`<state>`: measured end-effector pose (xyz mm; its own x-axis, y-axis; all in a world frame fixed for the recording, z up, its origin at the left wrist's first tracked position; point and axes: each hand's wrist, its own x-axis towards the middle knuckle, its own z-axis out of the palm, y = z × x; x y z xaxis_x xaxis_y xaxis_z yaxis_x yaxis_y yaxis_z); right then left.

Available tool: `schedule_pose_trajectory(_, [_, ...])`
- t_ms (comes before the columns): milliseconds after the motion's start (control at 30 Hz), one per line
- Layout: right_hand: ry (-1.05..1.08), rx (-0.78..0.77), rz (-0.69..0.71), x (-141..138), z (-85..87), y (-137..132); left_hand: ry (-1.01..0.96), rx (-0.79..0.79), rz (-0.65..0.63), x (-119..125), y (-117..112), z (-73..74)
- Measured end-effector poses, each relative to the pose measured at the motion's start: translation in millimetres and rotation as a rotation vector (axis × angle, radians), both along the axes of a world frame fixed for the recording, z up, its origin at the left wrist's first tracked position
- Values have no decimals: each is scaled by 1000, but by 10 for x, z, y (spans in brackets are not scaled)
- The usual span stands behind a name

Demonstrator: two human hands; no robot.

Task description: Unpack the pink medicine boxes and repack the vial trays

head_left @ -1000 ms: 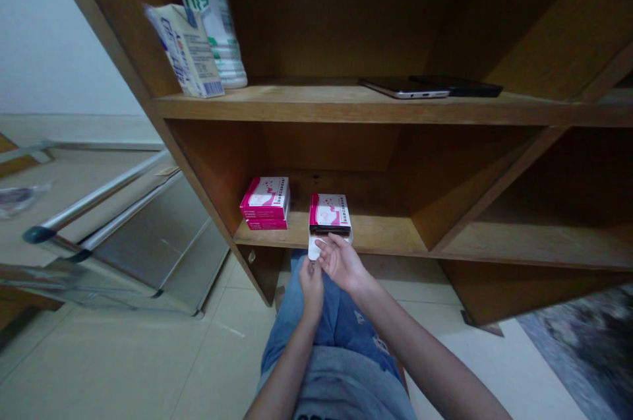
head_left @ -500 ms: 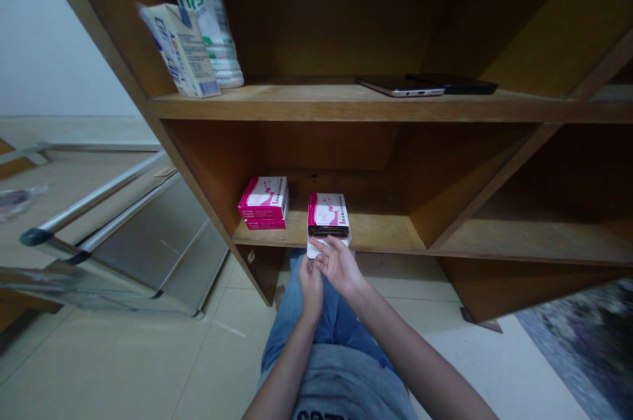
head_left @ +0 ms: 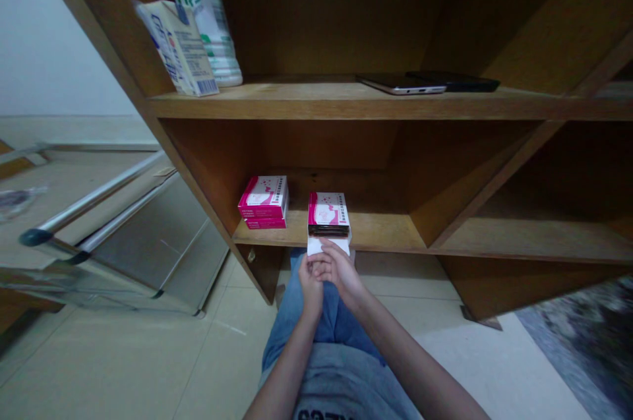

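A pink-and-white carton (head_left: 328,210) lies on the lower shelf, its near end open. Dark, thin-edged packs (head_left: 328,230) show inside that end. A white flap (head_left: 316,246) sticks out below the opening, over the shelf's front edge. My left hand (head_left: 310,288) is just in front of the flap, its fingers closed. My right hand (head_left: 339,270) partly covers the flap with its bent fingers, which meet the left hand's fingertips. What the fingers hold, if anything, is hidden between them.
Two similar pink cartons (head_left: 264,199) are stacked to the left. On the upper shelf (head_left: 306,109) stand a drink carton (head_left: 185,51) and a white-green bottle (head_left: 222,54); a phone (head_left: 400,84) lies flat there. A metal-framed rack (head_left: 148,229) stands at left.
My right hand's fingers have drawn in from a looser spread and closed toward my left fingertips. More of the white flap shows. The cartons have stayed in place.
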<state>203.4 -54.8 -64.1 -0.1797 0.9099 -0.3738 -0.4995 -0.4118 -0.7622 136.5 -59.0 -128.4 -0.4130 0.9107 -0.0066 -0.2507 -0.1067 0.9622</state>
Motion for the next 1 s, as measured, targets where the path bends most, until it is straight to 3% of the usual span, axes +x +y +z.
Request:
schedule_pose_trajectory(100, [-578,422,-7,60,1,-23,-41,0,-28,7,5,8])
schedule_pose_trajectory(200, [-1222,904,-88,182,107,38,-53,7,-39,18,19,14])
schedule_pose_trajectory(267, [-1543,1072,-80,260,192,133,-35,-14,-16,21,30,9])
schedule_pose_trajectory(367, [-1817,1138,5,326,258,286,-15,-51,9,21,46,-2])
schedule_pose_trajectory(467, [-1894,1179,56,341,223,363,-18,-53,14,23,53,-2])
schedule_pose_trajectory(767, [-1797,1357,5,402,101,413,-29,-47,15,36,49,26])
schedule_pose_trajectory(1000, [-1706,1395,10,441,81,213,-20,-34,7,33,38,39])
